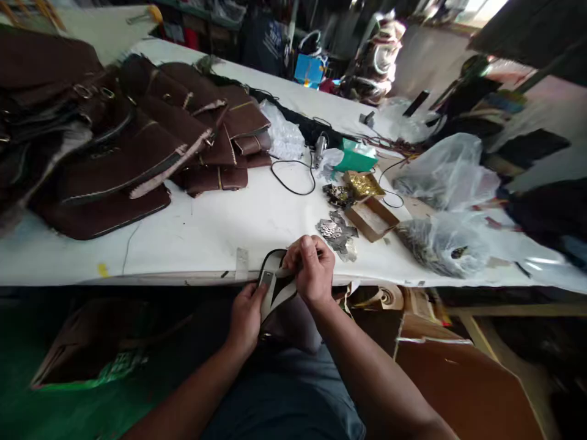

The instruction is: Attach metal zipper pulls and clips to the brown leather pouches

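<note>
At the table's front edge I hold a dark leather piece with a pale backing (285, 296), curved and partly folded. My left hand (245, 318) is closed on its left side, the thumb beside a small grey metal plate (266, 278) on the pale strip. My right hand (314, 269) is closed in a pinch on the upper right part, and its fingers hide what lies between them. Just beyond the right hand, small silvery metal parts (331, 228) lie on dark scraps. An open cardboard box (372, 219) stands beside them, and another small box holds gold-coloured hardware (362, 184).
Brown leather bag pieces (137, 140) are heaped on the left of the white table (220, 226). To the right lie clear plastic bags (452, 244). A green box (356, 156) and a black cord (293, 190) sit farther back. Under the table are rolled material (389, 297) and a large carton (463, 385).
</note>
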The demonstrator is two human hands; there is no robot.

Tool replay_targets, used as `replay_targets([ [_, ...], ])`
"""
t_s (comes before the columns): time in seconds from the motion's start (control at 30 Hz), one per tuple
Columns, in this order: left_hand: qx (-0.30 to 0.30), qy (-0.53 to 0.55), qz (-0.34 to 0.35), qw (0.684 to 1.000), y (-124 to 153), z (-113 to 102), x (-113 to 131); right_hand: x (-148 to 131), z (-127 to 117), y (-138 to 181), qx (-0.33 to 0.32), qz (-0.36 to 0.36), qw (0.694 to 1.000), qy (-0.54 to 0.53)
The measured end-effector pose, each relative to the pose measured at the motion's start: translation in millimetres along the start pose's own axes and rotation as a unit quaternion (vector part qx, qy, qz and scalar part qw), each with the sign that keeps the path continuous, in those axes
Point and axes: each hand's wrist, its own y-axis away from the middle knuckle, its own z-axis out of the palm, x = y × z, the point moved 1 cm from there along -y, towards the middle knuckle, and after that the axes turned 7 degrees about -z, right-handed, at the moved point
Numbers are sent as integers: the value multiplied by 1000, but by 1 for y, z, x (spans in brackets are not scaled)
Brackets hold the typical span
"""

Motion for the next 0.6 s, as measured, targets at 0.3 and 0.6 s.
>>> replay_targets([
  [0.3, -4, -12, -25, 1000, -4, 3, 5, 19, 19, -12, 5, 66, 997, -26],
  [0.6, 7, -36, -33, 999, 0, 8, 12, 13, 16, 4, -87, 48, 995, 0],
])
